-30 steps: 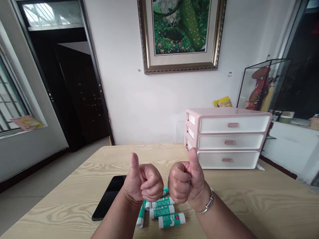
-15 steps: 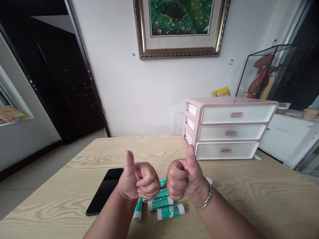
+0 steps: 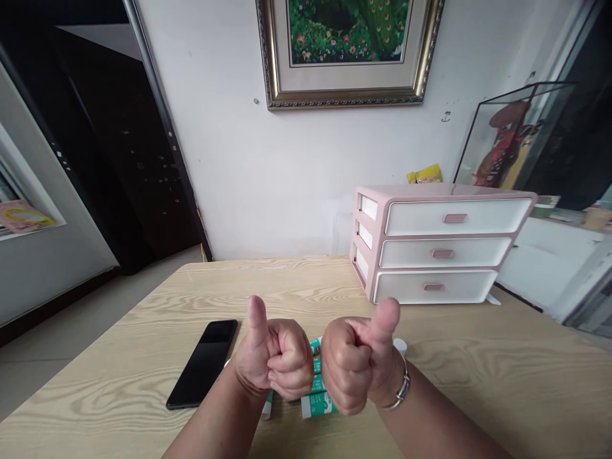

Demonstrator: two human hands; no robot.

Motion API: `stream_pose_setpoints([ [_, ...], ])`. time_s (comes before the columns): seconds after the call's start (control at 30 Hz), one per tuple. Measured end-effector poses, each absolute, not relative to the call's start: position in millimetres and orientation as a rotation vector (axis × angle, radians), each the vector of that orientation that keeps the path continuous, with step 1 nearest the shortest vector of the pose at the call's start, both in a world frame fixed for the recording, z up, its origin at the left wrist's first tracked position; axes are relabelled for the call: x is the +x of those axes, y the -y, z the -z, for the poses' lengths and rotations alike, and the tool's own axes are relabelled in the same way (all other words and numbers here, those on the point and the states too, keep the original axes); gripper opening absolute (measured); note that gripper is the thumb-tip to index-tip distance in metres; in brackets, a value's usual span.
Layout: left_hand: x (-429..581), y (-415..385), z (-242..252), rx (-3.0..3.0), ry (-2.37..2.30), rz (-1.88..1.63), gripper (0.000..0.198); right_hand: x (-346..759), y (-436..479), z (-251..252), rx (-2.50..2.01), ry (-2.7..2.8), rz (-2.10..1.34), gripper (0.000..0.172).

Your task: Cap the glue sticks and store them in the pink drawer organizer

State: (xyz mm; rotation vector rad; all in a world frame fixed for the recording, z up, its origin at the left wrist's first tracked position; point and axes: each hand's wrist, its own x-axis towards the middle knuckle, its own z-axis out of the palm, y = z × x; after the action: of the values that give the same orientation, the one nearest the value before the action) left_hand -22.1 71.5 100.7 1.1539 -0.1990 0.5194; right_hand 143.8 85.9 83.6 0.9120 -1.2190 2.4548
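Note:
My left hand (image 3: 280,360) is a fist with its thumb pointing up, and nothing shows in it. Beside it, a small gap away, my right hand (image 3: 356,363) makes the same thumbs-up shape, its thumb tilted a little to the right. Below and behind both fists lie several green-and-white glue sticks (image 3: 316,405), largely covered by the hands. One more glue stick (image 3: 268,407) peeks out under my left wrist. A black phone (image 3: 205,363) lies flat to the left of my left hand.
A pink drawer unit (image 3: 442,239) with white drawer fronts stands at the table's back right, a yellow packet (image 3: 425,174) above its rear edge. The wooden table (image 3: 119,382) reaches the wall, where a framed picture (image 3: 347,99) hangs. A glass case (image 3: 507,140) is at far right.
Both fists have dropped slightly and now cover more of the glue sticks. My left hand has shifted a little right, and my right thumb leans further to the right.

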Motion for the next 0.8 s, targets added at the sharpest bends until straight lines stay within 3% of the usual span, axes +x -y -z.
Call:
stream_pose_setpoints([
  [0.8,-24.9,-71.2,-99.6,1.11,0.223,-0.468,0.08,147.9,-92.7,-76.7,0.786,1.206,-2.502,0.081],
])
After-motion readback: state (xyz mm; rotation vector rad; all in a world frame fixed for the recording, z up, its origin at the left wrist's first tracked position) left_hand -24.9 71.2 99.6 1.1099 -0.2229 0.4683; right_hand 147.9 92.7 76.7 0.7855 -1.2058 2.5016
